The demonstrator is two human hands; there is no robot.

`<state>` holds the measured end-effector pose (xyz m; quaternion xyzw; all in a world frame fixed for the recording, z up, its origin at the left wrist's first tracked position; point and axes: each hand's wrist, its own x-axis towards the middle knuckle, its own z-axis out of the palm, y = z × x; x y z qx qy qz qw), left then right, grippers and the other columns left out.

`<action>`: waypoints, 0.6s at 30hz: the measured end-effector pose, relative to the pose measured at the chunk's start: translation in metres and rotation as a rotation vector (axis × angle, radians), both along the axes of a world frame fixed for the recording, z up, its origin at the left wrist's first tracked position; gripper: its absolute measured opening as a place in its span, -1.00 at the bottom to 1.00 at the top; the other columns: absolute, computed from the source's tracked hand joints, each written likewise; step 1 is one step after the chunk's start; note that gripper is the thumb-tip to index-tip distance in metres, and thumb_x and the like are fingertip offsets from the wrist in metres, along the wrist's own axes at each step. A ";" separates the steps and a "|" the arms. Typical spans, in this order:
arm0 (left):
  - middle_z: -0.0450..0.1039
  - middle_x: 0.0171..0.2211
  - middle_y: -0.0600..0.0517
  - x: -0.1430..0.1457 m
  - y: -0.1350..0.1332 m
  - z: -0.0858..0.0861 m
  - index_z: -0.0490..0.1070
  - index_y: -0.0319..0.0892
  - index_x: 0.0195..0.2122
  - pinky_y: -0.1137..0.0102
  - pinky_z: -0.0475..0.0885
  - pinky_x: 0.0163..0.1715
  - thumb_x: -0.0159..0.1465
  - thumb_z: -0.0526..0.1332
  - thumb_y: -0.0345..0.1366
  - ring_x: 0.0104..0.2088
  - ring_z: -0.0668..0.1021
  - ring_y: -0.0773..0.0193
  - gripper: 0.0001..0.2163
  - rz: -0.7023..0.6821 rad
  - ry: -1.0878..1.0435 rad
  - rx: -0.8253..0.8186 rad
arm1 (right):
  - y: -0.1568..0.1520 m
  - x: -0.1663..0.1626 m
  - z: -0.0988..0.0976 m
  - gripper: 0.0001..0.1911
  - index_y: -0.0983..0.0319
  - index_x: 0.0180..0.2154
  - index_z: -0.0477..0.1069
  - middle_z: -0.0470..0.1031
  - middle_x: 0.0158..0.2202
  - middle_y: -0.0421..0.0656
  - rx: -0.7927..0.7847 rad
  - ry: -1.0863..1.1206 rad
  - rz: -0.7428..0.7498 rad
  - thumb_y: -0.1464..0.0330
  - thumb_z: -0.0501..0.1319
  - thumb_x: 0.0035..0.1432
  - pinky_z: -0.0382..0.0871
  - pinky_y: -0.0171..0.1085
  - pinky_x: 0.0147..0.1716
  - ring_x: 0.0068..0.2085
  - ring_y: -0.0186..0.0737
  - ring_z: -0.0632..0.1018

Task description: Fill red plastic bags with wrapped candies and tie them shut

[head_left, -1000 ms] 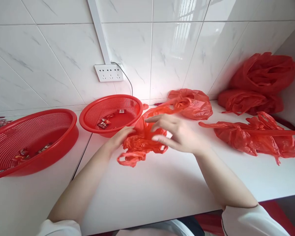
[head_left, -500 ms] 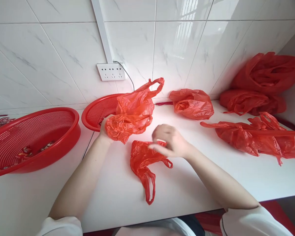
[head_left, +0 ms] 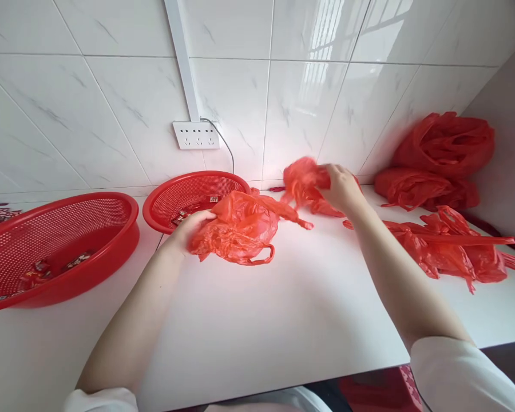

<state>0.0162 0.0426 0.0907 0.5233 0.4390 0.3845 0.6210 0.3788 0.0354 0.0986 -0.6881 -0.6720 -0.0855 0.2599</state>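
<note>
My left hand (head_left: 192, 230) grips a crumpled red plastic bag (head_left: 244, 226) in front of the smaller basket, with a loop handle drooping at its lower right. The fingers are partly hidden by the bag. Farther back, my right hand (head_left: 340, 186) is closed on another red plastic bag (head_left: 302, 178), blurred by motion. This one hangs at the far side of the counter, over or against a bundled red bag (head_left: 328, 209) that it partly covers.
Two red perforated baskets, a large one (head_left: 115, 252) and a smaller one (head_left: 154, 200), hold small wrapped pieces. Knotted red bags (head_left: 450, 246) lie at right, beside stacked red bundles (head_left: 446, 146). A socket panel (head_left: 196, 135) is on the tiled wall.
My right hand has picked up the small red bag from the middle of the counter and carried it back and right. My left hand's bag has tipped, its handles now pointing right.
</note>
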 end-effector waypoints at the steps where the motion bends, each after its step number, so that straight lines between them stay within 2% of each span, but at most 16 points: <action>1: 0.51 -0.36 -0.01 0.002 0.000 -0.003 0.45 -0.19 -0.26 0.31 0.46 -0.36 0.06 0.23 -0.26 -0.31 0.57 0.11 -0.78 -0.028 0.061 0.031 | 0.003 0.004 0.006 -0.49 0.22 0.11 0.30 0.26 0.21 0.11 0.076 0.015 -0.034 0.37 0.21 0.08 0.31 0.07 -0.01 0.17 0.22 0.30; 2: 0.51 -0.29 -0.01 0.005 -0.001 -0.005 0.44 -0.17 -0.21 0.31 0.46 -0.30 0.08 0.24 -0.26 -0.25 0.57 0.10 -0.76 -0.030 0.132 0.099 | 0.002 0.003 0.010 -0.43 0.23 0.15 0.25 0.18 0.26 0.13 0.140 0.029 -0.028 0.33 0.23 0.08 0.27 0.13 0.04 0.22 0.24 0.24; 3: 0.51 -0.23 -0.01 0.008 -0.004 -0.006 0.43 -0.15 -0.19 0.31 0.44 -0.23 0.09 0.24 -0.26 -0.18 0.55 0.11 -0.75 0.000 0.209 0.209 | -0.003 -0.001 0.013 -0.44 0.23 0.16 0.23 0.19 0.26 0.12 0.197 0.050 0.022 0.31 0.22 0.11 0.25 0.14 0.06 0.22 0.21 0.25; 6: 0.47 -0.12 -0.02 0.021 -0.020 0.000 0.41 -0.14 -0.17 0.31 0.37 -0.05 0.17 0.21 -0.31 -0.07 0.50 0.16 -0.81 0.153 0.375 0.654 | -0.034 -0.032 0.014 -0.72 0.19 0.00 0.35 0.46 0.01 -0.03 0.330 0.164 0.325 0.35 0.06 0.27 0.37 -0.07 0.00 0.03 -0.08 0.48; 8: 0.47 -0.14 -0.02 0.032 -0.038 0.005 0.41 -0.14 -0.18 0.32 0.36 -0.03 0.24 0.14 -0.32 -0.10 0.49 0.19 -0.85 0.097 0.433 0.866 | -0.057 -0.056 0.009 -0.80 0.20 -0.15 0.41 0.52 -0.15 -0.10 0.237 0.190 0.559 0.37 0.04 0.28 0.42 -0.17 -0.10 -0.12 -0.17 0.53; 9: 0.47 -0.16 -0.02 0.038 -0.048 0.004 0.42 -0.13 -0.18 0.34 0.36 -0.05 0.28 0.10 -0.33 -0.13 0.50 0.20 -0.85 -0.001 0.490 0.933 | -0.066 -0.067 0.004 -0.82 0.20 -0.20 0.42 0.53 -0.21 -0.13 0.116 0.168 0.661 0.38 0.05 0.28 0.42 -0.21 -0.16 -0.18 -0.20 0.54; 11: 0.48 -0.24 -0.02 0.051 -0.067 -0.005 0.44 -0.12 -0.22 0.36 0.39 -0.17 0.32 0.02 -0.33 -0.22 0.52 0.21 -0.80 -0.285 0.716 1.008 | -0.075 -0.084 -0.010 -0.81 0.20 -0.31 0.43 0.53 -0.33 -0.16 -0.188 0.061 0.751 0.41 0.05 0.26 0.40 -0.27 -0.31 -0.32 -0.24 0.53; 13: 0.47 -0.29 -0.06 0.064 -0.082 -0.024 0.46 -0.16 -0.22 0.37 0.39 -0.34 0.32 -0.01 -0.35 -0.33 0.54 0.20 -0.76 -0.495 1.031 1.027 | -0.075 -0.096 -0.031 -0.77 0.22 -0.39 0.41 0.51 -0.42 -0.17 -0.424 -0.049 0.703 0.44 0.03 0.26 0.33 -0.30 -0.41 -0.41 -0.26 0.50; 14: 0.46 -0.28 -0.10 0.070 -0.087 -0.035 0.45 -0.21 -0.17 0.36 0.38 -0.41 0.32 -0.03 -0.39 -0.37 0.54 0.19 -0.74 -0.485 1.181 1.020 | -0.072 -0.100 -0.042 -0.76 0.23 -0.40 0.40 0.50 -0.41 -0.15 -0.472 -0.076 0.667 0.47 0.01 0.25 0.31 -0.30 -0.42 -0.41 -0.26 0.49; 16: 0.46 -0.25 -0.20 0.078 -0.092 -0.056 0.42 -0.31 -0.09 0.34 0.37 -0.49 0.26 -0.05 -0.49 -0.42 0.55 0.15 -0.69 -0.456 1.400 0.980 | -0.066 -0.107 -0.064 -0.77 0.25 -0.32 0.39 0.49 -0.29 -0.10 -0.441 -0.059 0.649 0.52 -0.02 0.24 0.32 -0.31 -0.36 -0.33 -0.25 0.50; 18: 0.47 -0.28 -0.25 0.082 -0.093 -0.069 0.45 -0.35 -0.14 0.33 0.39 -0.49 0.23 -0.05 -0.56 -0.38 0.57 0.10 -0.69 -0.487 1.487 0.952 | -0.059 -0.113 -0.082 -0.77 0.26 -0.23 0.35 0.45 -0.20 -0.07 -0.373 -0.005 0.701 0.56 -0.05 0.24 0.33 -0.31 -0.31 -0.28 -0.27 0.48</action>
